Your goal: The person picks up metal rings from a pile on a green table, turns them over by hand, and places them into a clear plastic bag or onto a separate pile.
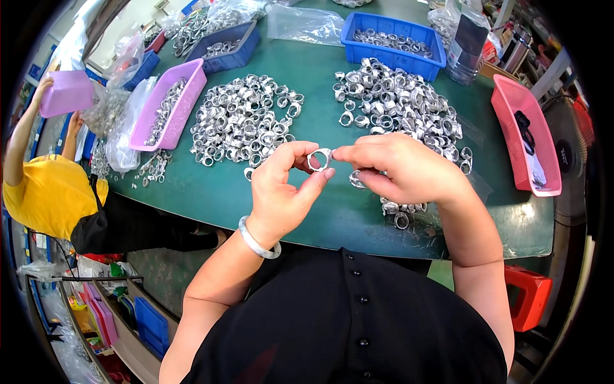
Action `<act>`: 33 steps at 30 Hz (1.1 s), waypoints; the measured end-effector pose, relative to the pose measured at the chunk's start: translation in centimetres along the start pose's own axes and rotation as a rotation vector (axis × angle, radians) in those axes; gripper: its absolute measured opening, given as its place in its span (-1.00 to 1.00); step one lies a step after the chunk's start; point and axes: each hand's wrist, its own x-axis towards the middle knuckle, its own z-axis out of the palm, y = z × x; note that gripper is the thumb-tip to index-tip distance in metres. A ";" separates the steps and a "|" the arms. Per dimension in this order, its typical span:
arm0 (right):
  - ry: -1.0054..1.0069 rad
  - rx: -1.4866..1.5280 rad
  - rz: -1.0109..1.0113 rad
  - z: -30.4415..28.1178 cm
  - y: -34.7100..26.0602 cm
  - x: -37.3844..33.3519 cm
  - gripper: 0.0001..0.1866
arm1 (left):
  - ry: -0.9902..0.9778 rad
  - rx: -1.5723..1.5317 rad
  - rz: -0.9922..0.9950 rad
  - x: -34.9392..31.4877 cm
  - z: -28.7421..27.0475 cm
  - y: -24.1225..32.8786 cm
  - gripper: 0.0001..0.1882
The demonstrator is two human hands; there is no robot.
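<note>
My left hand [281,185] pinches a silvery metal ring [319,160] upright between thumb and fingers, above the green table. The tip of my right hand's [403,168] index finger touches or nearly touches that ring's right edge. At the right thumb tip is a second metal ring [356,180], which looks held by the curled fingers, partly hidden. Beyond my left hand lies a heap of similar rings [240,118]. Past my right hand spreads another heap [409,105], and a few more rings [401,219] lie under its wrist, near the table edge.
Blue bins [390,56] of rings stand at the back, a purple basket [167,109] at left. A pink basket [526,137] with dark items sits right, near a plastic bottle [467,54]. At far left a person in yellow [51,198] lifts a purple bin [67,93].
</note>
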 end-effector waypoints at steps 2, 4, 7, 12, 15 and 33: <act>-0.009 -0.003 0.002 0.0 0.0 0.0 -0.62 | 0.006 0.004 0.009 0.0 0.0 0.1 -0.67; -0.014 -0.001 0.008 0.1 0.0 0.0 -0.62 | 0.008 0.002 0.028 0.1 0.0 0.0 -0.67; -0.033 0.015 0.023 0.1 -0.1 0.0 -0.62 | 0.005 0.110 0.114 0.4 -0.1 0.3 -0.67; -0.048 0.017 0.027 0.1 -0.1 0.0 -0.62 | 0.015 0.141 0.150 0.7 0.0 0.7 -0.67; -0.056 0.017 0.025 0.2 0.0 0.1 -0.62 | 0.014 0.162 0.158 0.7 -0.1 0.6 -0.67; 0.212 0.485 0.233 1.4 2.4 0.2 -0.65 | 0.101 1.022 -0.111 3.3 -5.1 -9.7 -0.71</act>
